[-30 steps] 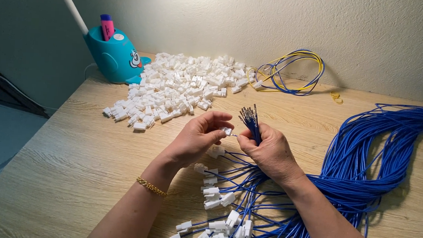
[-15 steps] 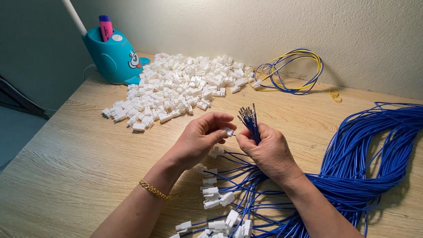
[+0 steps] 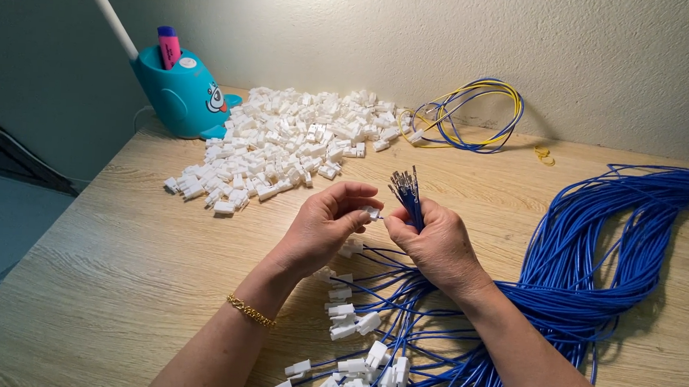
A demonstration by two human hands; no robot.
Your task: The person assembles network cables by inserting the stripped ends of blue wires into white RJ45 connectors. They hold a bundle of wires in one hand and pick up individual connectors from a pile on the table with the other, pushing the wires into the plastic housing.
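Note:
My left hand [image 3: 323, 228] pinches a small white plastic connector [image 3: 372, 212] between thumb and fingertips. My right hand [image 3: 435, 241] grips a bunch of blue wires [image 3: 409, 195] whose metal-tipped ends stick up above the fist. The two hands meet at the connector over the wooden table [image 3: 105, 267]. Below them lie several blue wires with white connectors fitted on their ends [image 3: 360, 351].
A large pile of loose white connectors [image 3: 284, 147] lies at the back. A teal cartoon-faced lamp base with a pink marker [image 3: 181, 91] stands at the back left. A thick bundle of blue wires [image 3: 593, 254] sweeps across the right. A yellow-and-blue wire coil [image 3: 474, 114] sits by the wall.
Both hands stay in the same place with only small finger movement at the connector. Nothing else has shifted.

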